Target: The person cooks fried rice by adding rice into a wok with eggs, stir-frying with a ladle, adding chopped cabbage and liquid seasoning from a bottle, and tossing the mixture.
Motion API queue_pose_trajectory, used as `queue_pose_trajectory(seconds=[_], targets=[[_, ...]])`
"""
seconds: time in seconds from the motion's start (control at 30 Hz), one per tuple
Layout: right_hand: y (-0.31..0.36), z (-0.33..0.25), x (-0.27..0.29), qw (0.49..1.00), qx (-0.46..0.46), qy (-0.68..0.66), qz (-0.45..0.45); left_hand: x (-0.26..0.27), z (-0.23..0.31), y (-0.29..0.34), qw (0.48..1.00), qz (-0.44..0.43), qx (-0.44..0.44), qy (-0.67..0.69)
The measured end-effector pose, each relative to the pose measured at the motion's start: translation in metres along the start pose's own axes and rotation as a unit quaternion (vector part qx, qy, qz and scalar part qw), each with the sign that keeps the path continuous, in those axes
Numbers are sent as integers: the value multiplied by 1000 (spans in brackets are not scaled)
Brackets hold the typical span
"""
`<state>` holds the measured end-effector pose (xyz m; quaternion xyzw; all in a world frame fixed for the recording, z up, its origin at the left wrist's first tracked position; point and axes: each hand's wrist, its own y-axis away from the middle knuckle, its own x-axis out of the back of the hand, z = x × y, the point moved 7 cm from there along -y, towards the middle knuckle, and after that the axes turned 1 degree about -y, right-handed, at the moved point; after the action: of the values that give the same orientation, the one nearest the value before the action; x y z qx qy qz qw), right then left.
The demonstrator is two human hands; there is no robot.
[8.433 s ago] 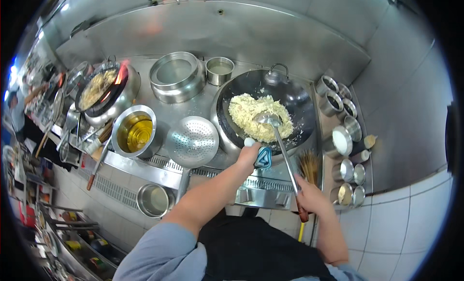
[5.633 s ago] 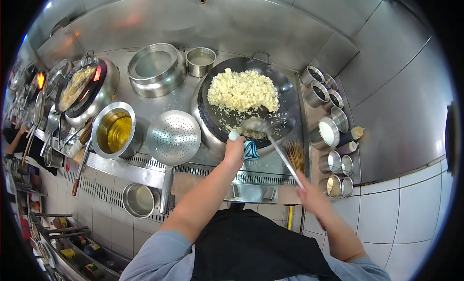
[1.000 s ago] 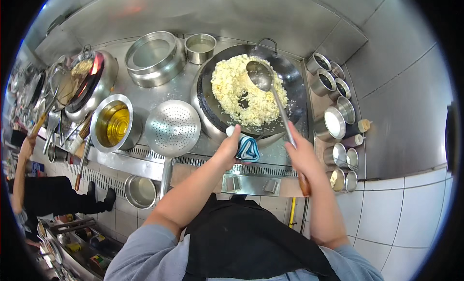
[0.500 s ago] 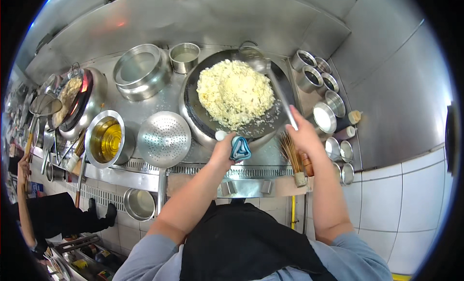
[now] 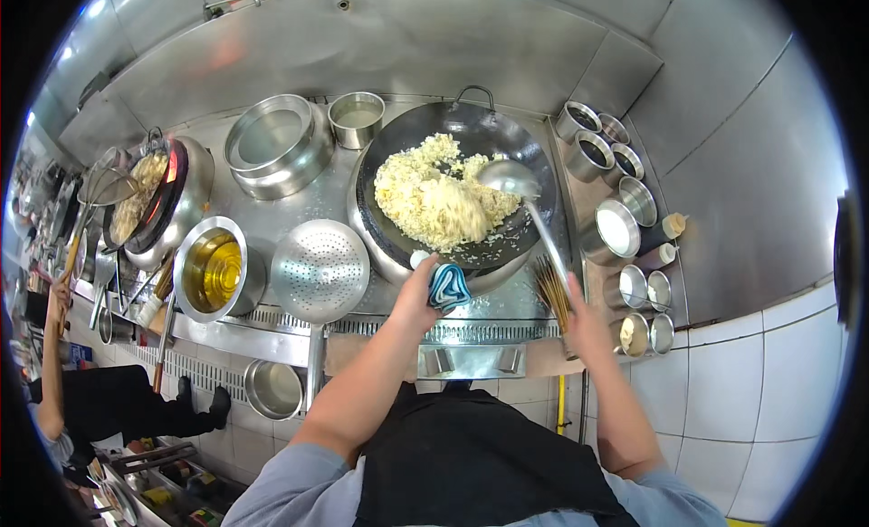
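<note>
A black wok (image 5: pixel 528 149) with a loop handle at its far side sits on the burner in front of me. Yellowish fried rice (image 5: pixel 407 187) is heaped in its left and middle, part of it blurred by motion. My right hand (image 5: pixel 588 328) is closed round the handle of a steel ladle (image 5: pixel 510 177), whose bowl is over the rice's right side. At the wok's near rim, my left hand (image 5: pixel 415 299) grips a folded blue-and-white cloth (image 5: pixel 448 288); what lies under the cloth is hidden.
A perforated strainer (image 5: pixel 320 272) and a pot of yellow oil (image 5: pixel 210 269) are on the left. Behind stand a large steel pot (image 5: pixel 279 147) and a smaller one (image 5: pixel 357 119). Seasoning tins (image 5: pixel 618 228) line the right, near a bamboo brush (image 5: pixel 550 287). Another person's arm (image 5: pixel 54 355) shows far left.
The ladle has come from the wok's far rim back toward me, over the rice. The rice has spread out and is moving. My right hand is lower; my left keeps its grip.
</note>
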<state>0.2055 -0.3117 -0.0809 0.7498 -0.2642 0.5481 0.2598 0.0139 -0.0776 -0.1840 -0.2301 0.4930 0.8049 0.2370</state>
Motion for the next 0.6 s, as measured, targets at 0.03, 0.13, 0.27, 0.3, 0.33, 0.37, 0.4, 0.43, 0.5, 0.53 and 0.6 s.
queue_pose_trajectory(seconds=[0.03,0.13,0.27,0.3,0.33,0.37,0.4,0.43,0.5,0.53,0.6], targets=[[6,14,5,1000,-16,6,18,-10,0,14,1000,-6,12,14],[24,2,33,995,-10,94,-29,2,4,-26,999,-31,12,37],[66,-27,79,988,20,-51,-142,20,-7,-28,990,28,-122,-66],[73,-20,95,989,13,-56,-137,8,-22,9,992,67,-101,-25],[91,-23,112,983,93,-77,-137,-8,-31,53,996,45,-72,-33],[103,-28,120,970,178,-96,-138,-26,-28,89,998,53,-46,-11],[99,-36,115,969,175,-103,-140,-31,-31,113,998,65,-18,9],[87,-48,100,975,123,-59,-178,-22,-21,112,998,60,-24,-17],[57,-64,82,982,63,9,-175,-22,3,76,998,44,-36,-22],[40,-67,66,988,61,23,-137,-15,3,51,998,33,-39,-19],[24,-77,48,994,44,74,-69,14,-15,33,979,11,-123,-162]])
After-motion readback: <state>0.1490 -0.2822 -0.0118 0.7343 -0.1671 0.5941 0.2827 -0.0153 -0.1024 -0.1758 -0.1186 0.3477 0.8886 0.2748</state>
